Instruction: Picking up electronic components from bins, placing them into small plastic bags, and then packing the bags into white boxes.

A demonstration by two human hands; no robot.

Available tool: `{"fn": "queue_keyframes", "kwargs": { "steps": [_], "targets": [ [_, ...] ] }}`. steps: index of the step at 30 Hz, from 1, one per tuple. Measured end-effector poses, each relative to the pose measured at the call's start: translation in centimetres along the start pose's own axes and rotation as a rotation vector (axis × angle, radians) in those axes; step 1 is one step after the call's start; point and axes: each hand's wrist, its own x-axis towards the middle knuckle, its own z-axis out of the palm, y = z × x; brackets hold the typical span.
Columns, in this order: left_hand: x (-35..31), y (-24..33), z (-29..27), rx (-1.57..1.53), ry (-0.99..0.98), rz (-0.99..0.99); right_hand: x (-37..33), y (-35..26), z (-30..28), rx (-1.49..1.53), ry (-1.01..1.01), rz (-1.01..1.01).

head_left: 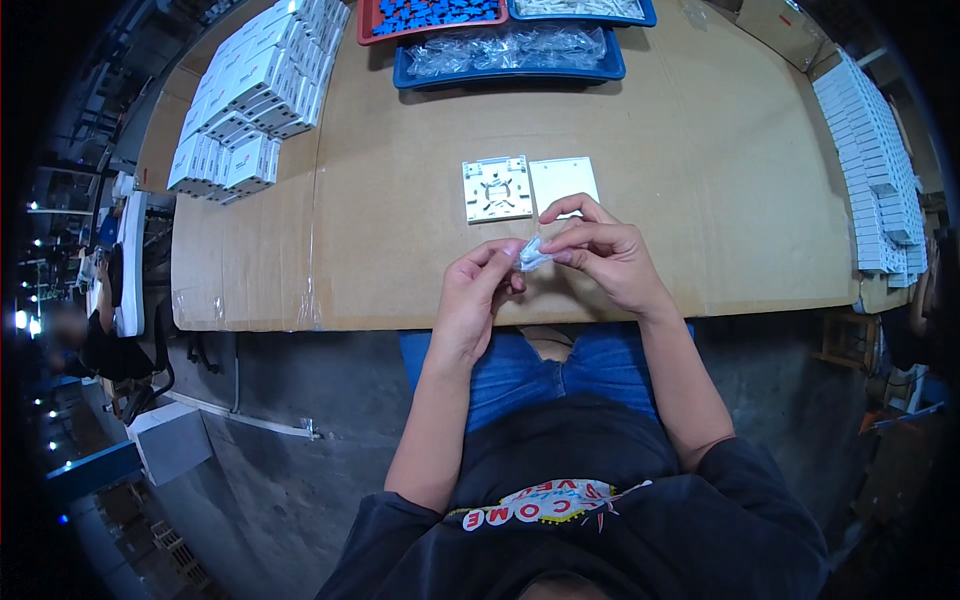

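Near the table's front edge, my left hand and my right hand meet at a small clear plastic bag with something whitish in it. Thumb and fingers of each hand pinch the bag; its contents are too small to make out. Just beyond my hands lies an opened white plastic box. Its base shows a moulded inside with dark curved marks at the centre. Right beside it rests the plain white cover, close to my right fingertips.
Stacked white boxes stand at the back left, and more line the right edge. Along the far side sit a red tray of blue pieces, a blue tray of clear bags and another blue tray of white parts. Cardboard covers the table.
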Motion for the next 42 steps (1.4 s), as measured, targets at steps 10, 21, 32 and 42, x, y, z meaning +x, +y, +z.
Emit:
{"fn": "queue_keyframes", "kwargs": {
  "steps": [10,21,32,42],
  "targets": [
    [0.0,-0.1,0.6,-0.06,0.084,0.165,-0.6,-0.3,-0.4,0.162,0.075,0.214],
    [0.0,-0.7,0.9,0.238,0.096,0.337,-0.5,0.6,1.2,0.181,0.042,0.239],
    [0.0,-0.8,1.3,0.233,0.085,0.372,-0.4,1.1,1.8,0.223,0.087,0.325],
    [-0.1,-0.5,1.6,0.154,0.08,0.32,-0.3,1.5,2.0,0.183,0.144,0.261]
  ]
}}
